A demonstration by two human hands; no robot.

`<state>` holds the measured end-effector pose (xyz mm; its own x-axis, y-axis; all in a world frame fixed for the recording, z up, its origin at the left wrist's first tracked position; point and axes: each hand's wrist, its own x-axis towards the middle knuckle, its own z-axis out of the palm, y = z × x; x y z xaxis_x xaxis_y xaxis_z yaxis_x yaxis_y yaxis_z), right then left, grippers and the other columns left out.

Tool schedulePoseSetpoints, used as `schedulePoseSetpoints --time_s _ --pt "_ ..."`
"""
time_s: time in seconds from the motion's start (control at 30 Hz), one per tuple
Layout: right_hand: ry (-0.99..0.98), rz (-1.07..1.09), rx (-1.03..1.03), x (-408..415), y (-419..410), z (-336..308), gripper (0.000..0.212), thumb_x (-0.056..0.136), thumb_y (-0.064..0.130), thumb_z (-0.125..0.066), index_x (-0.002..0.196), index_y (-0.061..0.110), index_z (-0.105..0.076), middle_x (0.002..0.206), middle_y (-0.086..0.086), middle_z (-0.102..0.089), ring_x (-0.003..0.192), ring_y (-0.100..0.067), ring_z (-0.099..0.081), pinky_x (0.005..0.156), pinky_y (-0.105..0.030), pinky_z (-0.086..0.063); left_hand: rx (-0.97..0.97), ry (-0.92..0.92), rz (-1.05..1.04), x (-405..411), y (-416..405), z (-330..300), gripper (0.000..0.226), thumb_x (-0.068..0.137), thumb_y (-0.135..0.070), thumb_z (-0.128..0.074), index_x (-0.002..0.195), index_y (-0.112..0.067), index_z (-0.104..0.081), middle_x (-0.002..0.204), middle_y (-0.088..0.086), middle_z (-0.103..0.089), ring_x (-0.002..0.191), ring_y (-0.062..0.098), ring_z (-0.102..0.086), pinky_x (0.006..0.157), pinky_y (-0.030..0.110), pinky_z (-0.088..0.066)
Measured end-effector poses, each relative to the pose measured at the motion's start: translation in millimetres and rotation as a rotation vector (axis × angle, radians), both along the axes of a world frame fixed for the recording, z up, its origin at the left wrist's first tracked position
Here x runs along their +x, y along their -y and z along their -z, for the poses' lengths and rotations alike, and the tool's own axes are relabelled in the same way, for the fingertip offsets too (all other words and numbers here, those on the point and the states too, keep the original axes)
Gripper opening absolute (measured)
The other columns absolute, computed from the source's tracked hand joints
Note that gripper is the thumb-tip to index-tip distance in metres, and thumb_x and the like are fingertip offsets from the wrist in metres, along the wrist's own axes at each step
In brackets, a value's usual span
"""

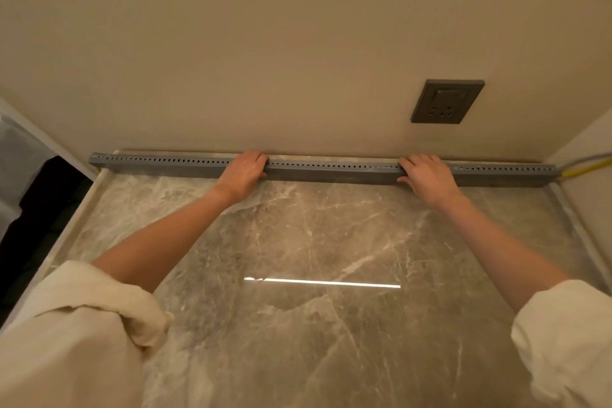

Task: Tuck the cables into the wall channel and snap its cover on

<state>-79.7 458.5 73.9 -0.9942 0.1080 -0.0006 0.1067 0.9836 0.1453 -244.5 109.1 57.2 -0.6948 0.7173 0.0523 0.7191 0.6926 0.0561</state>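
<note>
A long grey cable channel (331,169) with a row of small holes along its top lies against the foot of the beige wall, at the back of a marble counter (298,258). My left hand (243,172) grips the channel left of its middle, fingers curled over the top. My right hand (427,175) holds it the same way right of the middle. A yellow cable (586,168) and a grey cable (586,157) come out of the channel's right end. Whether a separate cover sits on the channel I cannot tell.
A dark grey wall socket (447,102) sits on the wall above the right part of the channel. A side wall (589,192) closes the right end. At the left the counter ends in a dark gap (36,209) beside clear plastic sheeting (20,159).
</note>
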Motion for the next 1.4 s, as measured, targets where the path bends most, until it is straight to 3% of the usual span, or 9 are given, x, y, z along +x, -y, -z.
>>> schedulePoseSetpoints --time_s 0.17,0.47,0.7,0.9,1.13,1.4 --pt "-0.012 0.013 0.019 -9 -4 -3 0.035 0.093 0.026 -0.056 0.118 0.002 -0.054 0.107 -0.020 -0.057 0.098 -0.036 -0.055 0.083 -0.042 -0.042 -0.018 -0.048 -0.045 -7 -10 4 0.027 0.092 -0.010 -0.051 0.117 0.001 -0.049 0.111 0.022 -0.058 0.100 0.037 -0.053 0.086 0.046 -0.045" --pt "-0.063 0.050 -0.004 -21 -6 -3 0.034 0.090 0.022 -0.060 0.116 0.001 -0.055 0.108 -0.021 -0.058 0.101 -0.037 -0.054 0.087 -0.045 -0.042 -0.002 -0.111 -0.114 -15 -14 6 0.031 0.088 -0.003 -0.058 0.117 0.001 -0.050 0.110 0.021 -0.054 0.099 0.036 -0.051 0.080 0.045 -0.046" --pt "-0.112 0.165 -0.094 -22 2 -1 0.034 0.083 0.018 -0.068 0.105 -0.002 -0.053 0.105 -0.025 -0.052 0.098 -0.040 -0.050 0.080 -0.049 -0.046 0.131 -0.068 -0.217 -16 -14 9 0.034 0.085 -0.020 -0.065 0.111 0.000 -0.054 0.110 0.020 -0.056 0.101 0.037 -0.051 0.086 0.046 -0.043" --pt "-0.134 0.202 -0.107 -18 9 6 0.036 0.086 0.021 -0.065 0.113 0.001 -0.051 0.114 -0.023 -0.050 0.105 -0.038 -0.048 0.091 -0.047 -0.043 0.139 -0.084 -0.208 -14 -10 10 0.040 0.084 -0.023 -0.065 0.116 -0.003 -0.052 0.114 0.019 -0.055 0.105 0.035 -0.050 0.092 0.045 -0.042" --pt "-0.157 0.228 -0.161 -16 21 9 0.041 0.085 0.015 -0.065 0.120 0.000 -0.049 0.118 -0.023 -0.050 0.109 -0.038 -0.047 0.095 -0.047 -0.042 0.148 -0.067 -0.235 -6 -10 6 0.045 0.084 -0.024 -0.065 0.121 -0.004 -0.050 0.120 0.018 -0.053 0.111 0.035 -0.049 0.099 0.045 -0.039" --pt "-0.239 0.175 -0.162 -17 29 3 0.038 0.090 0.023 -0.058 0.119 0.001 -0.050 0.116 -0.020 -0.052 0.106 -0.035 -0.050 0.092 -0.046 -0.044 0.196 -0.051 -0.260 -4 -7 -1 0.043 0.087 -0.025 -0.061 0.122 -0.002 -0.049 0.119 0.019 -0.054 0.110 0.035 -0.049 0.098 0.045 -0.040"
